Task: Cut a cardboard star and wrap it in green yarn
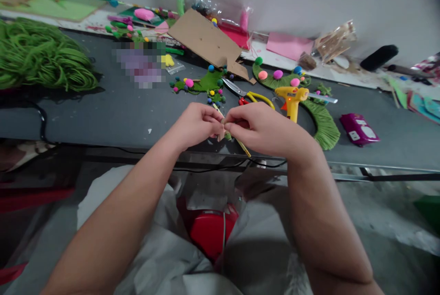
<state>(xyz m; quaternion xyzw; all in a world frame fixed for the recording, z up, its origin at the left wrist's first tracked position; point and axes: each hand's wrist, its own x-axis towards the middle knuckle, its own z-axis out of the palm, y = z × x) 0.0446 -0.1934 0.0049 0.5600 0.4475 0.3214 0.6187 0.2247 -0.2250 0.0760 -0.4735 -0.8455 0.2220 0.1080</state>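
Note:
Over the front edge of the table my left hand [197, 125] and my right hand [261, 127] meet, fingertips pinched together. Between them is a small tan piece [220, 137] with a bit of green [228, 136] on it; my fingers cover most of it. Below my hands lies a thin yellow stick [244, 148]. Just beyond are scissors [252, 95] with yellow handles and a yellow glue gun [291, 100], its orange light showing. A green yarn-wrapped wreath [325, 125] with coloured pom-poms curves behind the glue gun.
Green yarn [44, 61] is heaped at the left. Green pieces with pom-poms [206, 81] and a cardboard sheet [204, 38] lie ahead. A purple packet [360, 129] is at the right. Black cable [43, 123] runs over the table's left front. A red stool [208, 233] stands below.

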